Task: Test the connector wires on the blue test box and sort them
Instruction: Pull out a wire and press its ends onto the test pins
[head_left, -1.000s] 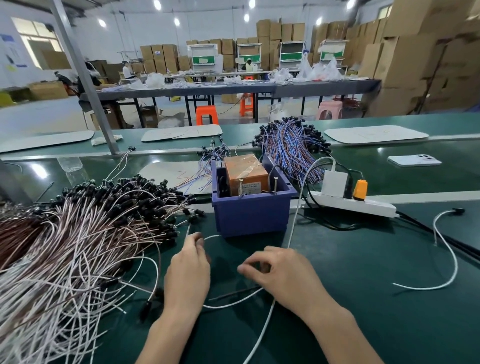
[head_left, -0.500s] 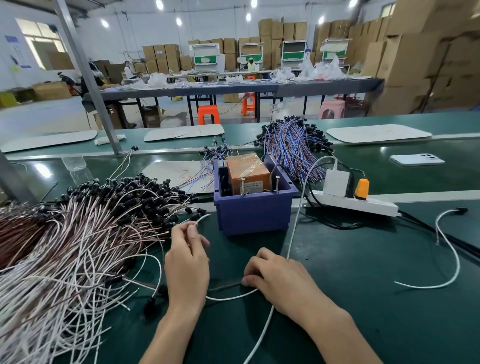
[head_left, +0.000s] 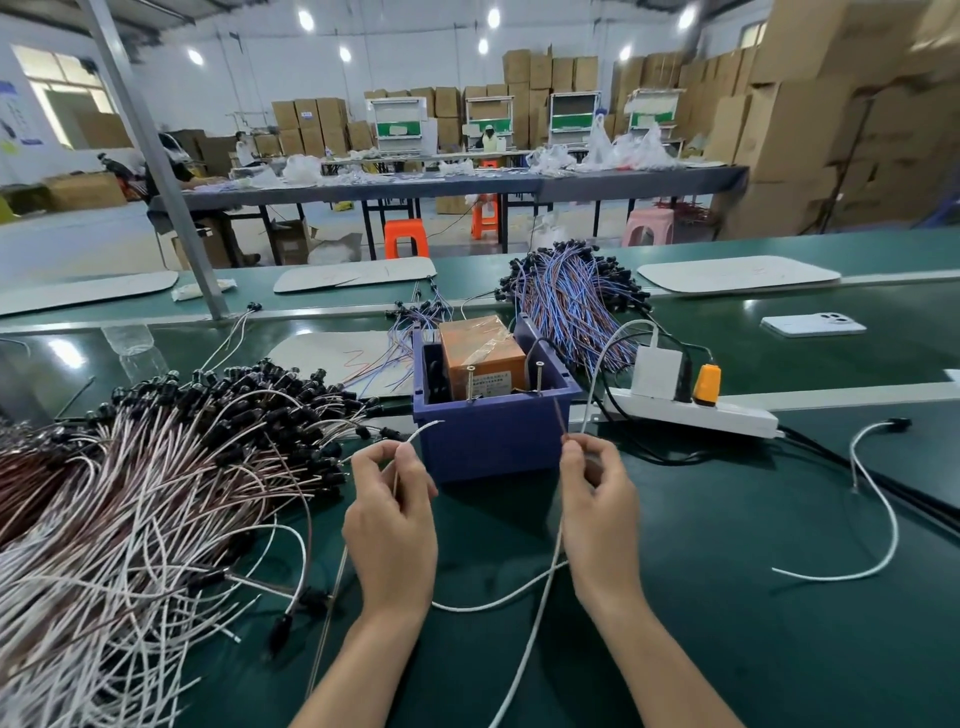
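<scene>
Wires waiting for the test lie in a big pile (head_left: 156, 467) of white and brown leads with black plugs on the left of the green worktop (head_left: 727, 623). A bundle (head_left: 571, 306) of blue and red ones sits behind the blue box (head_left: 493, 441). The left hand (head_left: 389, 519) is raised just in front of the box's left corner, with thumb and forefinger pinching a white wire (head_left: 423, 431). The wire's tip curves up across the front wall; whether it touches the box cannot be told. The right hand (head_left: 597, 499) is up by the box's right corner, fingers curled, pinching a thin brown wire (head_left: 560, 418) that points up beside that corner. Two screws (head_left: 471, 382) stand on the box's front rim, with an orange block (head_left: 480, 353) inside behind them. To the right lie a white power strip (head_left: 691, 413) and a loose white cable (head_left: 878, 519), and farther back a phone (head_left: 813, 325).
</scene>
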